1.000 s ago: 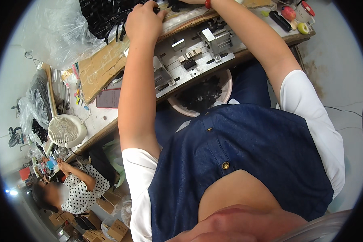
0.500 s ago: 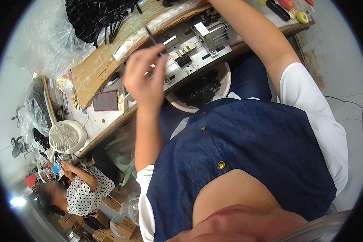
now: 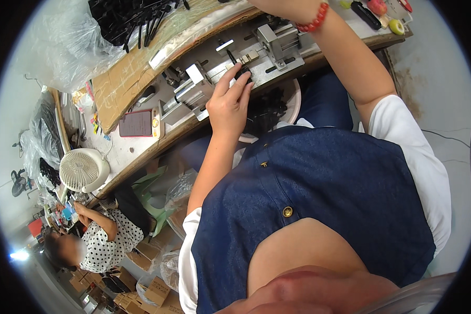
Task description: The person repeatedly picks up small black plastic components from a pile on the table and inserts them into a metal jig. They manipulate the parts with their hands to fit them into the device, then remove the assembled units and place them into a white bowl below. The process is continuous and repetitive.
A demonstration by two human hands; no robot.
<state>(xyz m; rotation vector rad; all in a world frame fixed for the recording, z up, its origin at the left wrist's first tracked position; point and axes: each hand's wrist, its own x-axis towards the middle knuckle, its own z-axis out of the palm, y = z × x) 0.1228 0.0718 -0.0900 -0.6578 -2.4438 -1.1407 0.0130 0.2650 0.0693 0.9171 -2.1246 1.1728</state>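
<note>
The left hand (image 3: pixel 229 102) rests on the front part of a grey metal jig (image 3: pixel 230 63) that lies along the edge of the workbench (image 3: pixel 136 152). Its fingertips are pinched on a small black part (image 3: pixel 241 73), which sits on the jig's plate just in front of a metal block (image 3: pixel 272 42). The right hand is mostly out of view at the top edge — only the wrist with a red bead bracelet (image 3: pixel 313 21) shows, above the far side of the jig, so I cannot tell whether that hand is clenched or released.

Under the bench edge, near the person's lap, a round basin (image 3: pixel 293 102) holds a heap of black parts. To the left of the jig a phone (image 3: pixel 136 123) lies flat on the bench, just beside a sheet of cardboard (image 3: pixel 120 83). Further left stands a small white fan (image 3: pixel 81 170). A clear plastic bag (image 3: pixel 68 42) lies behind the cardboard, and a pile of black pieces (image 3: pixel 130 18) sits at the top — well apart from the hand. Another person in a dotted shirt (image 3: pixel 107 238) sits at lower left.
</note>
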